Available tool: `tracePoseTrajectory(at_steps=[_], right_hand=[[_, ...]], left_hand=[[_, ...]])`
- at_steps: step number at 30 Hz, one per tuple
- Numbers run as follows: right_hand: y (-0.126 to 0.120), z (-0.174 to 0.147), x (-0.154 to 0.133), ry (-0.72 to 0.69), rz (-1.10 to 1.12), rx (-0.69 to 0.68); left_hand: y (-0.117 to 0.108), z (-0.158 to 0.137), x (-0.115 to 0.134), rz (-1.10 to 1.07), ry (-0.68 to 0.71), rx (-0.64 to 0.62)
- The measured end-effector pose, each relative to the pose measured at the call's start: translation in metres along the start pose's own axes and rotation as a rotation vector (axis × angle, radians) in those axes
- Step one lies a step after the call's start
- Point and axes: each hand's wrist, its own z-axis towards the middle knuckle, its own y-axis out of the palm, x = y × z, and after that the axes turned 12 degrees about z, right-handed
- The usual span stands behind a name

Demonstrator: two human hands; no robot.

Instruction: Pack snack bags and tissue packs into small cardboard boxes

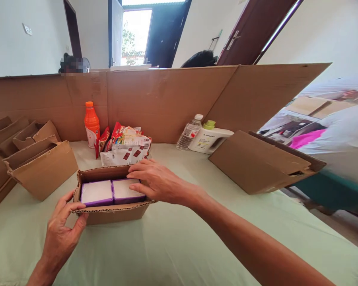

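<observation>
A small open cardboard box (116, 215) stands in front of me on the pale green cloth. Two square packs of what look like tissues fill it side by side, a left pack (96, 192) and a right pack (125, 188), white on top with purple edges. My left hand (64, 220) grips the box's left end, thumb outside and fingers at the rim. Over the right end reaches my right hand (155, 180), fingers apart and extended above the right pack and far rim. Whether its fingertips press on the pack I cannot tell.
Behind the box are snack packets (127, 143) and an orange-capped bottle (91, 124). A clear bottle (189, 133) and a white jug (210, 140) stand farther right. Open boxes flank me, one left (47, 171), one right (256, 163). A cardboard wall (167, 103) closes the back.
</observation>
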Motion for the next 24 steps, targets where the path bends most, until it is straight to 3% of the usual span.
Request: tracePoseTrajectory(at_steps=[4, 8, 13, 18, 24], right_hand=[[-0.007, 0.024, 0.01, 0.045, 0.052, -0.141], [-0.006, 0.03, 0.026, 0.047, 0.351, -0.082], [0.021, 0.012, 0.037, 0.02, 0.74, -0.08], [0.034, -0.002, 0.031, 0.047, 0.834, 0.056], [0.043, 0.008, 0.04, 0.048, 0.932, 0.125]], left_hand=[[-0.003, 0.003, 0.0, -0.045, 0.056, -0.009], [-0.006, 0.006, -0.001, -0.103, 0.094, -0.039], [-0.004, 0.008, -0.005, -0.152, 0.112, -0.044], [-0.002, 0.01, -0.015, -0.136, 0.123, -0.071], [0.012, 0.01, -0.024, -0.213, 0.135, -0.043]])
